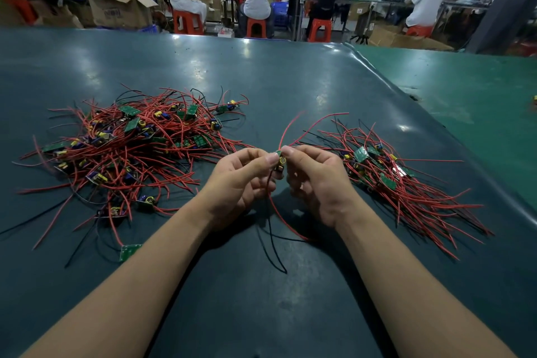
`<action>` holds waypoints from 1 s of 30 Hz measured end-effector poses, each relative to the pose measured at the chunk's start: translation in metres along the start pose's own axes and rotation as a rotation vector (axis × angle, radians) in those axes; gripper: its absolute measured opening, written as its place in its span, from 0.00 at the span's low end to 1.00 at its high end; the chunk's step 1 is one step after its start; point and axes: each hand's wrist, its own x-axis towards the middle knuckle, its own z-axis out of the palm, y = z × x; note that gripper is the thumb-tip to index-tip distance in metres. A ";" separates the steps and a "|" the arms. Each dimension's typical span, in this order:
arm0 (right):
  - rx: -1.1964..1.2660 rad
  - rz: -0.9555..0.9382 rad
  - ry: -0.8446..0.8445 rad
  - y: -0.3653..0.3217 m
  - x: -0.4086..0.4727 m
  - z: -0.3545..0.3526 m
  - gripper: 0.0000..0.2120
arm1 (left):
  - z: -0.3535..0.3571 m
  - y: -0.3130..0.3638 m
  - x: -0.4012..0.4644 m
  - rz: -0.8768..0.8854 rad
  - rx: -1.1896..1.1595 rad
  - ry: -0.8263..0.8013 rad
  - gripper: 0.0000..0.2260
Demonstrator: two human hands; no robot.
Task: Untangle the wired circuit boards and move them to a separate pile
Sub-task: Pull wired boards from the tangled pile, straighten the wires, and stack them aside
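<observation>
Small green circuit board with a yellow-topped capacitor, red and black wires trailing up and down, held above the dark bench. Left hand and right hand both pinch it, grip closed on it. Left of the board: big tangled pile. Right of it: straighter sorted pile.

bare green table lies open beyond both piles and between the forearms. the tangled pile blocks the left side, the sorted pile the right; loose wires cross the near middle.
</observation>
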 end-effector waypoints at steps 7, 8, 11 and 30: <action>-0.003 0.060 -0.083 0.000 0.002 -0.002 0.10 | 0.005 0.003 -0.003 -0.111 0.147 -0.045 0.08; -0.022 0.066 -0.091 0.000 0.002 -0.003 0.10 | 0.006 0.003 -0.003 -0.118 0.148 -0.048 0.09; -0.057 0.092 -0.124 -0.001 0.002 -0.007 0.09 | 0.007 0.001 -0.003 -0.128 0.173 -0.037 0.12; -0.325 0.008 -0.080 -0.001 0.000 -0.009 0.15 | 0.011 -0.007 -0.007 0.013 0.418 0.049 0.13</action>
